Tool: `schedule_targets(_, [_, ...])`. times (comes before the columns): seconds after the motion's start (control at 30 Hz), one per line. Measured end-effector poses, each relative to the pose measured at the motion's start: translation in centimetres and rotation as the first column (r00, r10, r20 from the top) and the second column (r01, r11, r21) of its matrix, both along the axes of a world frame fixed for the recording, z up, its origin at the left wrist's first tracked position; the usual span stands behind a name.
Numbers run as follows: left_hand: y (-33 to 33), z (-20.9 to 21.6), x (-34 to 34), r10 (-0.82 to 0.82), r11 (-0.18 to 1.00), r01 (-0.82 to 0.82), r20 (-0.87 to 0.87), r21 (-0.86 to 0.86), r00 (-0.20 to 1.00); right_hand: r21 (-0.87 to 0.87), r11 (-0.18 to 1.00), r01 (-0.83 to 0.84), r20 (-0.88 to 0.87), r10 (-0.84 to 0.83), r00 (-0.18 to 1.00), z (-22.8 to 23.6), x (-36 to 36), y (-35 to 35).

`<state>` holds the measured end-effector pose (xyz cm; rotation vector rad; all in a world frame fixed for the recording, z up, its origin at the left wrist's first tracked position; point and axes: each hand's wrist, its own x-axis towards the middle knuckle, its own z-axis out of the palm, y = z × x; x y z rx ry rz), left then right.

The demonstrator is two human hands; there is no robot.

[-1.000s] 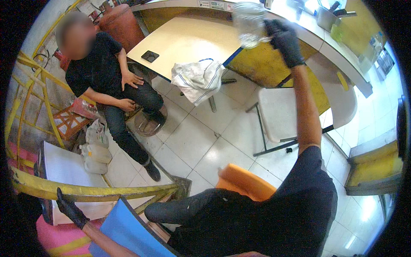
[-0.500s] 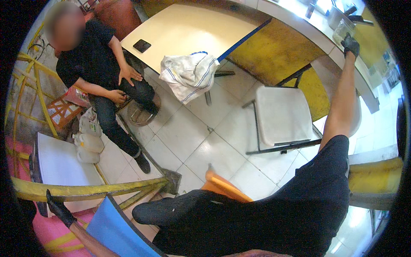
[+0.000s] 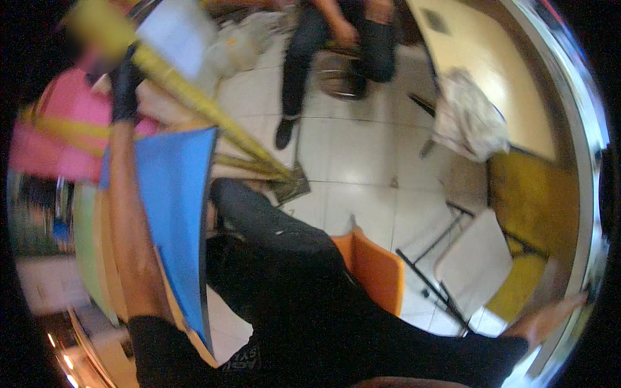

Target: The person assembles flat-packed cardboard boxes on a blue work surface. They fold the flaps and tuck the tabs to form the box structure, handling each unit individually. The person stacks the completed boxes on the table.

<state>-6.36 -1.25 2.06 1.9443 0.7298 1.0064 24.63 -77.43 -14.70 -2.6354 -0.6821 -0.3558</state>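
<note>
My left hand [image 3: 125,87], in a black glove, is at the upper end of a yellow metal bar [image 3: 194,97], at upper left. Motion blur smears its fingers, so their grip on the bar does not show. Below, a blue board [image 3: 174,213] stands beside my left forearm. My right arm reaches out to the lower right, and my right hand [image 3: 590,292] is only a dark smear at the rim, next to the counter edge [image 3: 566,310]. What it touches is hidden.
A seated person's legs [image 3: 301,71] are at the top, near a round stool [image 3: 339,81]. A cream table [image 3: 498,71] with a hanging white cloth [image 3: 472,119] is at upper right. Nearer are a pale folding chair [image 3: 475,265] and an orange chair [image 3: 375,268]. Plastic jugs [image 3: 239,48] stand beyond the bar.
My view has swung left, shifting the table, chair and seated person rightward. My right hand, formerly at a clear container on the counter, is now at the rim. My left hand stays by the yellow bar.
</note>
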Motion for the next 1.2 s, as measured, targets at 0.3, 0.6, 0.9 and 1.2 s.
schedule_targets(0.3, [-7.9,-0.3,7.4,-0.09,0.994,0.083,0.094,0.075,0.992,0.014,0.594,-0.804,-0.46,0.718,0.522,-7.8,-7.8,26.4])
schedule_targets(0.6, [-3.2,-8.2,-0.3,0.165,0.983,-0.175,0.145,0.059,0.976,-0.042,0.056,-0.998,-0.553,0.83,0.07,-8.0,-11.7,44.7])
schedule_targets(0.9, [-5.0,-16.2,1.4,0.236,0.972,-0.236,0.039,-0.013,0.971,0.013,-0.062,-0.998,-0.514,0.855,-0.06,-9.0,-14.2,51.9])
schedule_targets(1.2, [-12.6,-20.0,-3.7,0.335,0.941,-0.337,-0.09,-0.006,0.938,0.021,-0.06,-0.998,-0.441,0.895,-0.063,-7.4,-15.0,53.5])
